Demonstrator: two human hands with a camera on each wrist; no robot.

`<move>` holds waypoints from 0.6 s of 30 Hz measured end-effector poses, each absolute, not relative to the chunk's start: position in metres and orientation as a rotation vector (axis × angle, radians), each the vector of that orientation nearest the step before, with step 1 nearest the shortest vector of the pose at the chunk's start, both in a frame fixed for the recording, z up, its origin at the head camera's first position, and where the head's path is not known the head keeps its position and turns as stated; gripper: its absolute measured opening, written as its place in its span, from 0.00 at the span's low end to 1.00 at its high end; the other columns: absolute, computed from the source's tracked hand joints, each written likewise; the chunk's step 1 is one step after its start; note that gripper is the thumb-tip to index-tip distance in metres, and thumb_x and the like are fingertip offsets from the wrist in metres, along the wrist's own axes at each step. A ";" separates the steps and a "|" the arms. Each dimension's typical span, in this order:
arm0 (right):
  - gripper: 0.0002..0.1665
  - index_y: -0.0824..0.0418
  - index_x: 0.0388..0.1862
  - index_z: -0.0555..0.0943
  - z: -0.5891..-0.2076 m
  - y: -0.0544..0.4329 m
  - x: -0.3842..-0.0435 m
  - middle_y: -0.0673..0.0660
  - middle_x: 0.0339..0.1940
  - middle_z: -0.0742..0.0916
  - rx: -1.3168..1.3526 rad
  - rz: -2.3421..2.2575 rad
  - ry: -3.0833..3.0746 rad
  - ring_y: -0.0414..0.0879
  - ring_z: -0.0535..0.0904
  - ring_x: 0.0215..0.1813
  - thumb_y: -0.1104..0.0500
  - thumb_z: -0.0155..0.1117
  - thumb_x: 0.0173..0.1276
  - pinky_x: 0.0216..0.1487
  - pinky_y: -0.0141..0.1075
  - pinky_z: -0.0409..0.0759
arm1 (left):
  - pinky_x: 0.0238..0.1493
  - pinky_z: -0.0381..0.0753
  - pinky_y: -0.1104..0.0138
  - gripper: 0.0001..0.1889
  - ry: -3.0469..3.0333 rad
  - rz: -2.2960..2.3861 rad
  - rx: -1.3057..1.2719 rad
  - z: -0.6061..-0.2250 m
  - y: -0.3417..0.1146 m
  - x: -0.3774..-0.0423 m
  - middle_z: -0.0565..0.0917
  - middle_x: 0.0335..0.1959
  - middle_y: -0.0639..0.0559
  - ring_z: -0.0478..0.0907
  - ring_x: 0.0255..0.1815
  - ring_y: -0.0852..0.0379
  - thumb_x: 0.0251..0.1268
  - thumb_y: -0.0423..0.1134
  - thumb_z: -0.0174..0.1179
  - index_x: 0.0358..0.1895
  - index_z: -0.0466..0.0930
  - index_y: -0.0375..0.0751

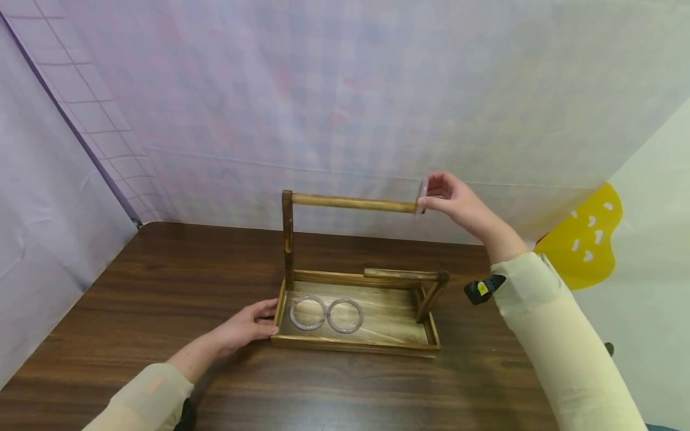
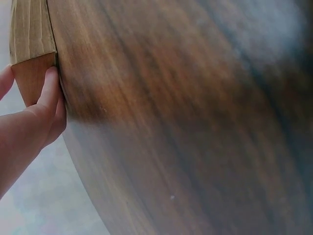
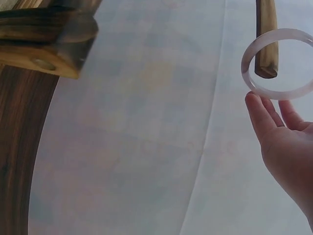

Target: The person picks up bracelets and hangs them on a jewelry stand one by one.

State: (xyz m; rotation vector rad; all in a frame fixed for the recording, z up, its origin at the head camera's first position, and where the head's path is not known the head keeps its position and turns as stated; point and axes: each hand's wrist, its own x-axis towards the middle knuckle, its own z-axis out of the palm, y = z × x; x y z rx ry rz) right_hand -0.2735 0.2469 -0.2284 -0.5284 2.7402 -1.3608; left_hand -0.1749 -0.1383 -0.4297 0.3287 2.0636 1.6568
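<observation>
A wooden jewellery stand point(image 1: 388, 305) has a shallow tray base, a tall post with a long upper bar point(image 1: 350, 202) and a lower post with a short bar point(image 1: 401, 273). My right hand point(image 1: 458, 203) pinches a pale translucent bangle point(image 1: 422, 190) at the free right end of the upper bar. The right wrist view shows this bangle point(image 3: 245, 63) encircling the bar's end. With thumb and fingers spread along it, my left hand point(image 1: 242, 328) holds the tray's left end. Inside the tray, two similar bangles point(image 1: 345, 330) lie flat, side by side.
The stand rests on a dark wood-grain table point(image 1: 135, 287). A pale checked cloth point(image 1: 323, 120) hangs behind the table's back edge. Past the right side is a yellow shape with white marks point(image 1: 579, 239), behind my right forearm.
</observation>
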 end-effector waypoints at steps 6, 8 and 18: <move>0.36 0.70 0.67 0.57 -0.226 0.242 -0.278 0.69 0.62 0.70 -0.526 -1.326 2.753 0.57 0.66 0.65 0.56 0.57 0.67 0.65 0.50 0.65 | 0.58 0.76 0.57 0.36 2.065 1.662 0.323 -0.431 -0.139 -0.176 0.59 0.66 0.23 0.68 0.61 0.40 0.63 0.28 0.54 0.70 0.46 0.21; 0.37 0.70 0.68 0.56 -0.225 0.239 -0.280 0.69 0.63 0.69 -0.525 -1.318 2.748 0.58 0.65 0.66 0.57 0.58 0.67 0.65 0.50 0.64 | 0.58 0.76 0.57 0.36 2.063 1.665 0.326 -0.432 -0.140 -0.176 0.59 0.66 0.22 0.68 0.61 0.39 0.63 0.28 0.54 0.69 0.45 0.21; 0.35 0.70 0.66 0.58 -0.222 0.225 -0.284 0.68 0.61 0.71 -0.565 -1.288 2.732 0.58 0.67 0.64 0.57 0.58 0.66 0.62 0.49 0.67 | 0.58 0.76 0.56 0.35 2.073 1.660 0.304 -0.432 -0.138 -0.176 0.59 0.66 0.23 0.66 0.62 0.36 0.64 0.28 0.54 0.70 0.46 0.21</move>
